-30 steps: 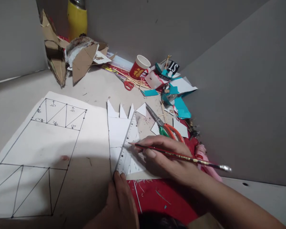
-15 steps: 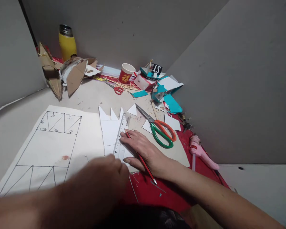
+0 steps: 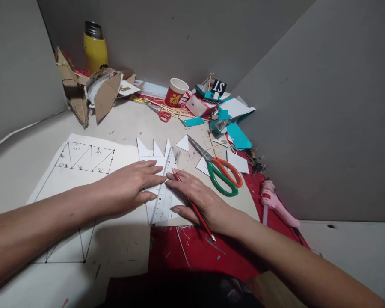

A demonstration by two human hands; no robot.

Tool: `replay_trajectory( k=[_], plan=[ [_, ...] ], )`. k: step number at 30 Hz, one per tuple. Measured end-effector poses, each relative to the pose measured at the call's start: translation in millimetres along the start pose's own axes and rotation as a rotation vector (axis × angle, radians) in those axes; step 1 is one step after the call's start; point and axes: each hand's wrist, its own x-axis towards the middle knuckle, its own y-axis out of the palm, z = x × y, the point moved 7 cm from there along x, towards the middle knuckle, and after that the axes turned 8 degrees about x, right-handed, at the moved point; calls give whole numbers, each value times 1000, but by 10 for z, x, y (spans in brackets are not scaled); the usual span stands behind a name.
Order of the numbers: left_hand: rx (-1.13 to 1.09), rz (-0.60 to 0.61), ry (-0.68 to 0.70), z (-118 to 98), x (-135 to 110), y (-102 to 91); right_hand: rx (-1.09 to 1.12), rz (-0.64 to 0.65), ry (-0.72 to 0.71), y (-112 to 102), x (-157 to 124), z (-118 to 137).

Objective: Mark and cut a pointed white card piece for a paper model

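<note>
A clear ruler (image 3: 163,194) lies slantwise across a white cut-out piece (image 3: 150,208) that has pointed tips along its far edge. My left hand (image 3: 131,186) rests flat on the piece with fingers spread, its fingertips reaching the ruler's left side. At the ruler's right side, my right hand (image 3: 200,199) presses down with its fingertips while holding a red pencil (image 3: 197,212), whose eraser end points back toward me. Big scissors (image 3: 213,164) with green and orange handles lie just beyond my right hand. Under my left forearm is a large white sheet (image 3: 83,184) with drawn lines and triangles.
White offcuts (image 3: 237,161) lie near the scissors. Along the back stand a yellow bottle (image 3: 95,51), cardboard pieces (image 3: 107,96), a red paper cup (image 3: 176,92) and teal scraps (image 3: 239,135). Small red-handled scissors (image 3: 164,116) lie by thin sticks. A pink glue gun (image 3: 277,205) is at right.
My left hand has moved forward from near the front edge and now lies flat on the white piece beside the ruler. My right hand stays on the ruler with the pencil. The view has shifted slightly.
</note>
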Motion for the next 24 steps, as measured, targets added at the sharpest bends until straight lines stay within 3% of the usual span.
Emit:
replay_trajectory(
  k=[15, 24],
  plan=[
    [-35, -41, 20, -9, 5, -24, 19, 49, 80, -14, -7, 1],
    [-79, -47, 24, -8, 8, -16, -13, -71, 115, 119, 18, 125]
  ],
)
